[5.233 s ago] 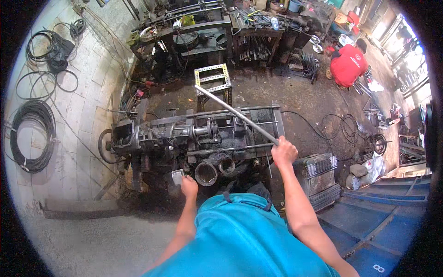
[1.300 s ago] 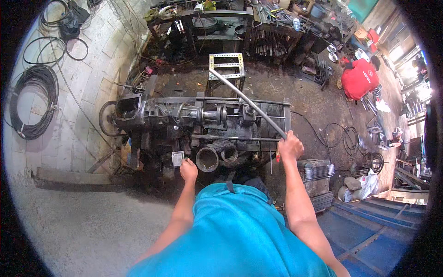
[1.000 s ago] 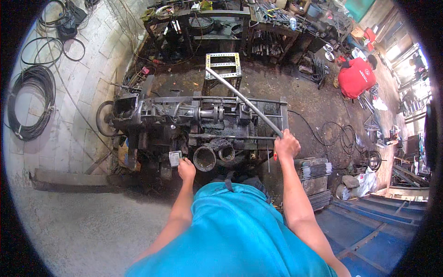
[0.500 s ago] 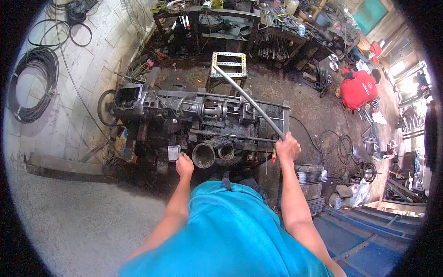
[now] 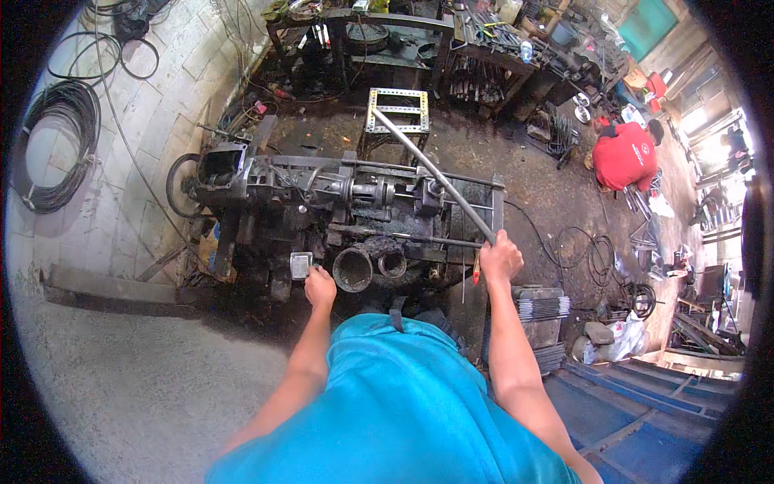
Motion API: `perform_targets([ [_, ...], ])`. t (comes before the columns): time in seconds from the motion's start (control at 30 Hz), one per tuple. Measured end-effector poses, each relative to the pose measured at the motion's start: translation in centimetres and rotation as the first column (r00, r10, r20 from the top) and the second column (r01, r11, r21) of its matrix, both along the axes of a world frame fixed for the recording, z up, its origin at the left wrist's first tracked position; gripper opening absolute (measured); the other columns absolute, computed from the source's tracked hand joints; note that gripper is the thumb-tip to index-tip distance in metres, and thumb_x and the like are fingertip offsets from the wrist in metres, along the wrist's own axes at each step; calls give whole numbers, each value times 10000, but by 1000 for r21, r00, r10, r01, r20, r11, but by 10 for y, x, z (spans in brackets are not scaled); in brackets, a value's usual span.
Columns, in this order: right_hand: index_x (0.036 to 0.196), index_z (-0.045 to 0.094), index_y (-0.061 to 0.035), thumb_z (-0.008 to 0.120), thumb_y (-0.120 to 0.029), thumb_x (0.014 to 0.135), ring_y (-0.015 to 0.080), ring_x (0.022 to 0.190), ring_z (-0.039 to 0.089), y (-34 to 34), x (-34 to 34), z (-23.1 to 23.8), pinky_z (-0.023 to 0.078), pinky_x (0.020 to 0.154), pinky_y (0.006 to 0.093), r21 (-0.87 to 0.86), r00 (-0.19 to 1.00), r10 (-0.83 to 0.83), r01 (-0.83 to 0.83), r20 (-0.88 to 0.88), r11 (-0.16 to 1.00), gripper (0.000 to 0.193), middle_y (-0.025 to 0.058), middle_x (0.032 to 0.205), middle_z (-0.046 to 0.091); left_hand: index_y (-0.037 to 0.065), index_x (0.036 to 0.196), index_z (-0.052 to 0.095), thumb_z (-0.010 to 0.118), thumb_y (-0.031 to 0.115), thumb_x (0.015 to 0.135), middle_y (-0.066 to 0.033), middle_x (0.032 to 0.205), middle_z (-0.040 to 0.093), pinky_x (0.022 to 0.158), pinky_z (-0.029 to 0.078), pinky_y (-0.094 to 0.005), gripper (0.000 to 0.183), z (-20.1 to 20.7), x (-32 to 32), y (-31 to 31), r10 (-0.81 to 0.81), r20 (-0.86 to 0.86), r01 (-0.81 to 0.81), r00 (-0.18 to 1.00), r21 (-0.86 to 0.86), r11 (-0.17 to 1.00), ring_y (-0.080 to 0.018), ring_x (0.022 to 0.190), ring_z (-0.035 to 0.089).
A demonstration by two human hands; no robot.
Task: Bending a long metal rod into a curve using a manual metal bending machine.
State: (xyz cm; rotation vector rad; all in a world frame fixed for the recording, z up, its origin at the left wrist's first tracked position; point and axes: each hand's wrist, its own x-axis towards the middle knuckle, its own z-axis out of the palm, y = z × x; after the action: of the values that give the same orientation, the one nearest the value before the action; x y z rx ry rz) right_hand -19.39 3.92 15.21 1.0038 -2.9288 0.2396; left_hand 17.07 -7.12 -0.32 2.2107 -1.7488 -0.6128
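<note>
right hand (image 5: 501,258): your fist is clenched around the near end of the rod (image 5: 433,173), at the machine's right end.
rod: long, grey, straight; it slants up and away from your fist, over the right half of the machine (image 5: 339,202), and its far end lies over the stand (image 5: 397,113).
left hand (image 5: 320,286): it rests at the machine's near side, just beside the switch box (image 5: 300,264); you cannot tell whether the fingers press it or only touch it, and the grip itself is hidden from this angle.
switch box: small, pale, square-faced, fixed low on the machine's front, left of the pipes (image 5: 367,266).
pipes: two dark round openings side by side, facing you, between your two hands.
machine: dark, greasy, long, lying crosswise in front of you, with a wheel (image 5: 179,184) at its left end.
stand: pale metal frame with a perforated rim, just behind the machine.
bench (image 5: 379,36): cluttered with tools, along the far wall.
cable (image 5: 60,133): black coils hung on the block wall to your left.
person (image 5: 625,155): in a red top, crouched on the floor well to the right, apart from you.
floor (image 5: 121,379): bare concrete on your left, dark and oily under the machine.
</note>
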Motion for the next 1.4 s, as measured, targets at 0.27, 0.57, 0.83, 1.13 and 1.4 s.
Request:
perform_targets([
  [0.27,905,591,-110,650,-262,765,376,758,662,-3,1,3,518,665,502,13,1000,14,-14,4,1000,215,150,801,680,2,985,555,470,261,940,-287,855,644,746,478,-549,276,0,0,1,10,-7,-10,1000,10,1000,-471,838,620],
  [0.57,917,603,-127,649,-266,773,354,751,667,3,4,-6,517,658,493,-25,1000,19,-19,-6,1000,205,143,799,681,14,1038,561,455,285,944,-282,900,646,784,477,-536,306,-2,2,0,6,-37,-5,999,25,1000,-459,874,620],
  [0.83,901,594,-119,642,-263,790,349,750,673,-3,0,2,525,649,483,37,1000,4,-3,-10,999,188,137,789,682,9,1037,553,462,270,945,-272,901,651,776,475,-536,291,9,0,-1,16,-37,-13,999,74,997,-452,881,621],
  [1.13,915,601,-109,652,-250,766,379,768,662,-4,4,1,515,678,505,7,999,4,-4,32,1000,212,153,807,679,2,1036,553,475,269,939,-279,883,650,759,483,-537,294,-1,3,-1,14,-33,-12,999,62,998,-457,855,625],
  [1.4,890,593,-119,657,-260,785,354,743,671,1,6,-2,524,645,485,-1,999,18,-18,-43,1000,187,134,774,680,-8,1035,546,468,272,943,-284,882,648,756,486,-534,304,2,5,-1,11,-25,-9,1000,62,998,-456,851,628],
])
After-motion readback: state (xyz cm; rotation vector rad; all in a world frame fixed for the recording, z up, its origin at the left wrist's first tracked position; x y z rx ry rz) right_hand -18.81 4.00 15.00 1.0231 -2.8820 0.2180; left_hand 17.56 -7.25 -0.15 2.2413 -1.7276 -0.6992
